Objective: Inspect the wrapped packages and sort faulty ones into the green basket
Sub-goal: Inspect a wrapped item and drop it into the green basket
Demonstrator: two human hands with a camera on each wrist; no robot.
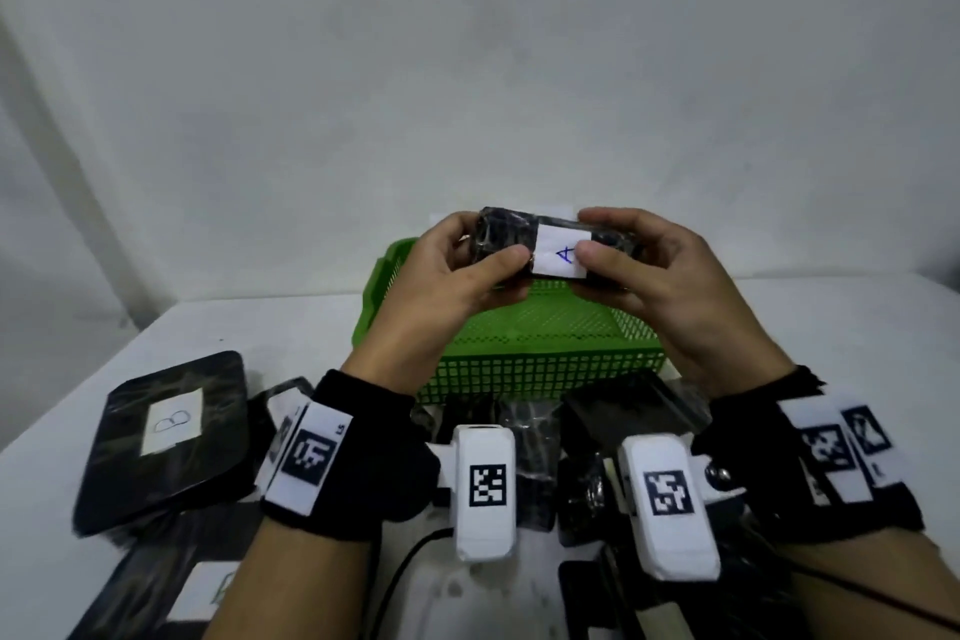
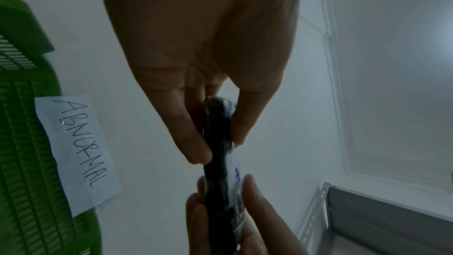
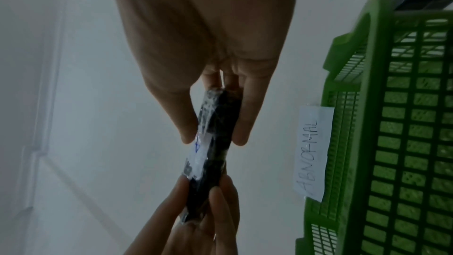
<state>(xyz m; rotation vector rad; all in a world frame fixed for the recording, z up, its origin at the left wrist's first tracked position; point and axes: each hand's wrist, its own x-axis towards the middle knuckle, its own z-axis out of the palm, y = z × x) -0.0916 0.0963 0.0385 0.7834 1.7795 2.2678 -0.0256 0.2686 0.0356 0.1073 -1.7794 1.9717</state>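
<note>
A small black film-wrapped package (image 1: pixel 558 244) with a white label marked "A" is held up in the air over the green basket (image 1: pixel 519 343). My left hand (image 1: pixel 467 270) pinches its left end, thumb in front and fingers behind. My right hand (image 1: pixel 639 265) pinches its right end the same way. The left wrist view shows the package (image 2: pixel 218 143) edge-on between my left hand's thumb and fingers. In the right wrist view the package (image 3: pixel 215 133) lies between my right hand's fingers. A paper slip reading "ABNORMAL" (image 2: pixel 76 150) is stuck on the basket (image 3: pixel 404 143).
A larger black wrapped package labelled "B" (image 1: pixel 166 437) lies on the white table at the left. Several more black wrapped packages (image 1: pixel 550 431) are heaped just in front of the basket, under my wrists. Another labelled one (image 1: pixel 171 592) lies at the bottom left. A plain wall stands behind.
</note>
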